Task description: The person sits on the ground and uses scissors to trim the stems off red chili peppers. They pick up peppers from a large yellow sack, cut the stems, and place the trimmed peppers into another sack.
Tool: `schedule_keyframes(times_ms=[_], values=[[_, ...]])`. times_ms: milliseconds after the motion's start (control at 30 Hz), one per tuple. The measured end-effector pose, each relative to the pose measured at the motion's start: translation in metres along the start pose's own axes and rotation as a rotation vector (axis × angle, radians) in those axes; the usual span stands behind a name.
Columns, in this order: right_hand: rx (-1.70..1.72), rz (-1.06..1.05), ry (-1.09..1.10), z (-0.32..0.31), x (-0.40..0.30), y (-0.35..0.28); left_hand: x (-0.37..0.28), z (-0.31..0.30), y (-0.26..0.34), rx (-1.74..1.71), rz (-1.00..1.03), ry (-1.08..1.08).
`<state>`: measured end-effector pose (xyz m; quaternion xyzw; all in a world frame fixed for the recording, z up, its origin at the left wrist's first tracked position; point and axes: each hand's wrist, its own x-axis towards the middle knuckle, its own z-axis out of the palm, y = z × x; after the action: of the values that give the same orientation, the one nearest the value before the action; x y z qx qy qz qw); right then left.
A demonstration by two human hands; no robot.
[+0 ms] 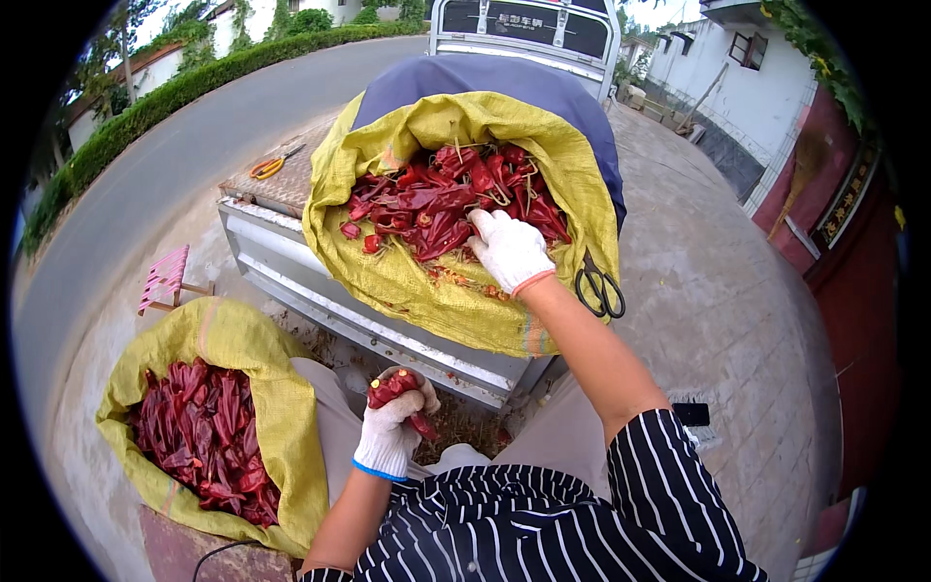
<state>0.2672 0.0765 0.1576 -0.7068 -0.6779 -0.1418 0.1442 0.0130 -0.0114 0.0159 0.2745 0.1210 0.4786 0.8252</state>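
Note:
Dried red chili peppers with stems (444, 196) lie in an open yellow woven sack (465, 320) on the bed of a small truck. My right hand (511, 251), in a white knit glove, rests at the near edge of this heap; its fingertips are among the peppers, and whether they grip one cannot be told. My left hand (393, 429), in a white glove with a blue cuff, is closed around several red chili peppers (393, 387) above my lap. At the lower left, a second yellow woven sack (291, 451) holds many red chili peppers (200, 436).
Black-handled scissors (600, 285) lie on the right edge of the upper sack. Orange-handled scissors (275, 164) lie on the metal truck bed (305, 145). A pink-strapped folding stool (166, 280) stands at left. A dark phone-like object (691, 414) is by my right side.

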Motion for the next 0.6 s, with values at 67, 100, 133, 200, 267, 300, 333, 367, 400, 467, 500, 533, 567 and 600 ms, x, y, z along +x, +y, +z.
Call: schedule_keyframes(times_ms=[67,100,133,200,267,300,333,367,400,467,500,533,567,600], values=[[0.243,0.111,0.117,-0.006,-0.002,0.010,-0.001,-0.003,0.003,-0.017,-0.017,0.022],[0.382,0.184,0.156,-0.015,-0.007,0.014,-0.001,-0.004,0.003,-0.020,-0.021,0.036],[0.608,0.248,0.221,-0.018,-0.011,0.021,-0.001,-0.003,0.002,-0.024,-0.026,0.048],[0.839,0.311,0.230,-0.029,-0.021,0.039,0.002,-0.005,-0.002,0.008,-0.017,0.019],[0.897,0.339,0.179,-0.051,-0.039,0.028,-0.001,0.005,0.002,0.083,0.000,0.073],[0.869,0.275,0.143,-0.055,-0.051,0.023,-0.002,0.011,0.005,0.121,0.009,0.098],[0.839,0.214,0.108,-0.057,-0.064,0.018,0.000,0.015,0.006,0.129,0.046,0.036],[0.809,0.151,0.073,-0.061,-0.076,0.012,0.002,0.018,0.007,0.137,0.084,-0.025],[0.806,0.075,-0.112,-0.070,-0.084,-0.008,-0.001,0.015,0.010,0.154,0.131,-0.062],[0.772,-0.024,-0.320,-0.080,-0.105,-0.033,0.003,0.028,0.008,0.307,0.108,-0.098],[0.804,-0.060,-0.341,-0.076,-0.111,-0.039,0.003,0.028,0.004,0.379,0.065,-0.056],[0.845,-0.110,-0.367,-0.069,-0.114,-0.048,0.000,0.026,0.002,0.456,0.030,-0.005],[0.885,-0.106,-0.346,-0.060,-0.117,-0.053,-0.002,0.024,0.001,0.483,-0.017,0.001],[0.925,-0.105,-0.327,-0.051,-0.118,-0.058,-0.002,0.028,0.004,0.433,-0.025,0.012]])
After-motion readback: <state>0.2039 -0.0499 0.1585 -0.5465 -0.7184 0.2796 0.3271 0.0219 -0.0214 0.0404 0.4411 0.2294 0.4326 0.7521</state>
